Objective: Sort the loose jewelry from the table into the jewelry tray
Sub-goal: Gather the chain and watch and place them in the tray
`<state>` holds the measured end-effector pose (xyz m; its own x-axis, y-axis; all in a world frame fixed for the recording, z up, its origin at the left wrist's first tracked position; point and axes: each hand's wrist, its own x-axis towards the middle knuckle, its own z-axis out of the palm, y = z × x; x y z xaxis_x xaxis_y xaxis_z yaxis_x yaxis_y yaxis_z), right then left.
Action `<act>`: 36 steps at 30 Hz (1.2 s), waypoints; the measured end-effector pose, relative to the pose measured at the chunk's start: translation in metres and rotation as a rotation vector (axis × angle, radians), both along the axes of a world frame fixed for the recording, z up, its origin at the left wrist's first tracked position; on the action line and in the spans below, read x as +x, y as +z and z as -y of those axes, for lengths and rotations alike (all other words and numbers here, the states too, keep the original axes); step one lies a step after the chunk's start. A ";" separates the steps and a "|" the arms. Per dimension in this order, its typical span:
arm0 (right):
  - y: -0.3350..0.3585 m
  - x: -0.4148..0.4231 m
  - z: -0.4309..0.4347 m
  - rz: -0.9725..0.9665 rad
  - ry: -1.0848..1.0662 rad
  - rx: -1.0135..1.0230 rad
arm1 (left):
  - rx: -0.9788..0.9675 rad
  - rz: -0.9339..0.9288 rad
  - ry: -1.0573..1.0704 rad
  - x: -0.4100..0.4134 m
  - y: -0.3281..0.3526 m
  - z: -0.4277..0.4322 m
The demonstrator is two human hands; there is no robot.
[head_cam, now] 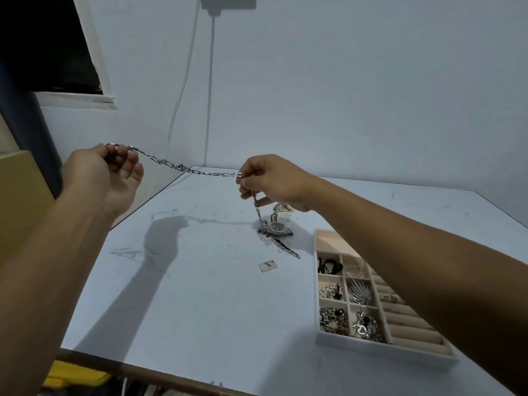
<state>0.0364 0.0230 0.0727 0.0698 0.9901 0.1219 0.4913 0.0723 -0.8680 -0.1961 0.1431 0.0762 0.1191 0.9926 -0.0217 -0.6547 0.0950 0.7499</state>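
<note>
The left hand (105,178) curls its fingers round one end of a silver chain (177,166) of long flat links, held high and well left of the jewelry tray (357,342). The right hand (274,181) pinches the chain farther along, nearer the tray. Between the hands the chain sags slightly. Below the right hand it drops to a dark-faced watch (278,227) lying on the surface (200,295) just beyond the tray's far left corner.
</note>
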 end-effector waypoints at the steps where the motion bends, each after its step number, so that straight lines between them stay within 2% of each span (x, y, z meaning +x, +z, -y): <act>1: 0.003 -0.003 -0.004 -0.059 -0.016 -0.003 | 0.003 0.004 -0.005 0.001 0.000 0.001; 5: 0.004 -0.017 -0.027 -0.379 -0.089 -0.032 | 0.020 -0.009 -0.045 0.002 -0.002 0.006; 10: -0.005 -0.031 -0.050 -0.490 -0.191 -0.016 | 0.037 -0.015 -0.039 -0.008 -0.003 0.005; 17: 0.014 -0.019 -0.060 -0.261 -0.234 0.105 | 0.025 0.038 -0.007 -0.028 -0.007 -0.006; 23: 0.034 -0.015 -0.053 -0.173 -0.187 0.170 | -0.045 0.098 0.012 -0.029 -0.021 -0.015; 30: 0.073 -0.016 -0.039 0.132 -0.105 0.266 | -0.136 0.257 0.020 -0.046 -0.030 -0.019; 36: 0.082 -0.014 -0.019 0.193 -0.049 0.211 | -0.143 0.111 0.014 -0.032 -0.035 -0.003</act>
<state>0.0222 0.0421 0.1550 0.0723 0.9374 0.3407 0.6535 0.2136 -0.7262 -0.2285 0.1458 0.0412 0.1144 0.9820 -0.1501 -0.7347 0.1853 0.6526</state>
